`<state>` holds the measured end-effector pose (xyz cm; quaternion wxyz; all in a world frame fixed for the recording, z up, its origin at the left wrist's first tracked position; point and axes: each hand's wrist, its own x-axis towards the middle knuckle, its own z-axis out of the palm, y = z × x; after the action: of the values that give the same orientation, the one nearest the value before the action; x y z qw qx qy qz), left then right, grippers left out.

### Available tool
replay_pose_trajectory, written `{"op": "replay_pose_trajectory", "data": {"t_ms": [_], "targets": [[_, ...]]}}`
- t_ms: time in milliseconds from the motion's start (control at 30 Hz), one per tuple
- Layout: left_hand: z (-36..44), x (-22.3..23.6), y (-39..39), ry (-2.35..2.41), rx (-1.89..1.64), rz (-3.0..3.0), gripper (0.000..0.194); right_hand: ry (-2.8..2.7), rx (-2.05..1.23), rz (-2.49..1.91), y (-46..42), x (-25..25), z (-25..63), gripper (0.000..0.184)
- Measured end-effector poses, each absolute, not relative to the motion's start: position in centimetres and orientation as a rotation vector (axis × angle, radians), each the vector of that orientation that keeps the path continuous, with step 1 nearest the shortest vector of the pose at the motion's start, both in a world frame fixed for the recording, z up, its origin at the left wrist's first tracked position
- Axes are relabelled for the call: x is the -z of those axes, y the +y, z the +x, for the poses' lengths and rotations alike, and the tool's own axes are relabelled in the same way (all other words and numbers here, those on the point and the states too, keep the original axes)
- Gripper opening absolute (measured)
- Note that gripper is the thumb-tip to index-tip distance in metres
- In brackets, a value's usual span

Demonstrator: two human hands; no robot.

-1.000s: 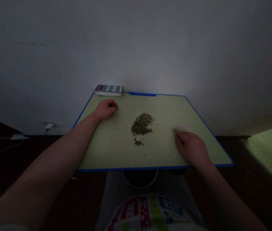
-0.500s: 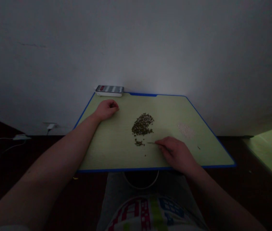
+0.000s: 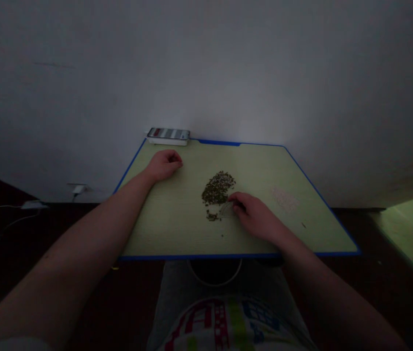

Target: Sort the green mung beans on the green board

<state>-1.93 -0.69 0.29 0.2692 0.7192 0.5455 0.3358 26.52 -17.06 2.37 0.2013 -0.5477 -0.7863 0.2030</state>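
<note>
Resting on the left side of the pale board-like tabletop [image 3: 166, 224], my left hand [image 3: 163, 165] is loosely curled, and nothing shows in its fingers. My right hand [image 3: 252, 213] pinches a thin, slender tool [image 3: 224, 208], blurred, its exact kind unclear. Its fingertips are at the lower right edge of a heap of small brown-green grains [image 3: 218, 187], perhaps seeds or beans. Just below the heap lies a smaller cluster of the same grains [image 3: 212, 216]. A scattering of pale, whitish grains [image 3: 285, 199] is spread to the right of my right hand.
A phone [image 3: 169, 133] lies on a white box [image 3: 168, 141] at the back left corner, against the wall. A small dark sliver [image 3: 303, 225] sits on the right. Below the front edge, a round container [image 3: 215, 282] rests by my lap. Cables and a plug [image 3: 78, 189] are at left.
My right hand has moved up and slightly left, bringing the tool from beside the small cluster toward the heap's lower edge. My left hand stays put; the view has shifted slightly.
</note>
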Motion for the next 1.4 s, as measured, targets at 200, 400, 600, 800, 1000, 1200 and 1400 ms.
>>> {"op": "replay_pose_trajectory", "data": {"t_ms": [200, 400, 600, 800, 1000, 1200, 1400], "targets": [[-2.0, -0.2, -0.6, 1.459, -0.895, 1.922, 0.015, -2.261, -0.617, -1.476, -16.8, -2.2, 26.9, 0.027], [-2.1, -0.1, -0.5, 1.448, -0.899, 1.943, 0.017, -2.292, -0.638, -1.454, -17.5, -2.2, 27.2, 0.027], [-2.1, -0.2, -0.6, 1.442, -0.902, 1.946, 0.016, -2.311, -0.585, -1.456, -19.2, -2.2, 26.7, 0.027], [-2.0, -0.3, -0.7, 1.455, -0.898, 1.925, 0.015, -2.337, -0.542, -1.491, -20.3, -2.3, 25.7, 0.028], [-2.1, -0.1, -0.6, 1.444, -0.904, 1.939, 0.014, -2.397, -0.584, -1.437, -20.9, -2.6, 25.4, 0.028], [-2.0, -0.3, -0.7, 1.479, -0.899, 1.954, 0.014, -2.425, -0.630, -1.384, -22.3, -3.1, 25.3, 0.025], [-2.0, -0.2, -0.6, 1.458, -0.907, 1.921, 0.015, -2.365, -0.656, -1.403, -23.5, -2.8, 25.5, 0.024]]}}
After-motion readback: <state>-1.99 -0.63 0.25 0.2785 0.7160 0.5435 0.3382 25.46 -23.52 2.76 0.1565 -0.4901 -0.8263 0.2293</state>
